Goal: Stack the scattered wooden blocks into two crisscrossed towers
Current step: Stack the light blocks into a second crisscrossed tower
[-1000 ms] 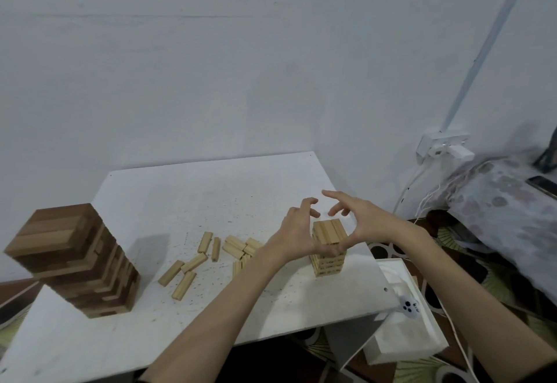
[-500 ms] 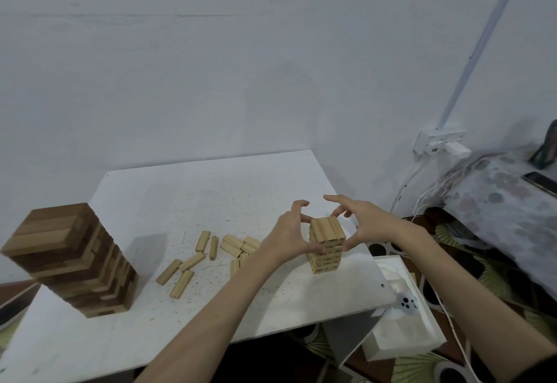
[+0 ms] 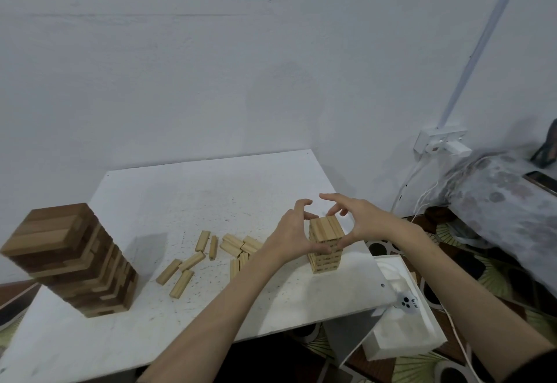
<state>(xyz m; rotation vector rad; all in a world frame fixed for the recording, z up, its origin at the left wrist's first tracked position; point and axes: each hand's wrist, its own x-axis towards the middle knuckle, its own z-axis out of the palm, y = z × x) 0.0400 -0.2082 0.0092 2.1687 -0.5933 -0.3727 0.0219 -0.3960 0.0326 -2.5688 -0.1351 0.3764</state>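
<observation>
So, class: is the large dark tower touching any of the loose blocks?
Apart. The head view shows bare white table between the large dark tower and the nearest loose block.

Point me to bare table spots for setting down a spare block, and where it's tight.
Free: the far half of the white table, behind the loose blocks; also the near strip between the dark tower and the left forearm. Crowded: the stretch from the loose blocks to the small tower, where the left hand and right hand cup it.
</observation>
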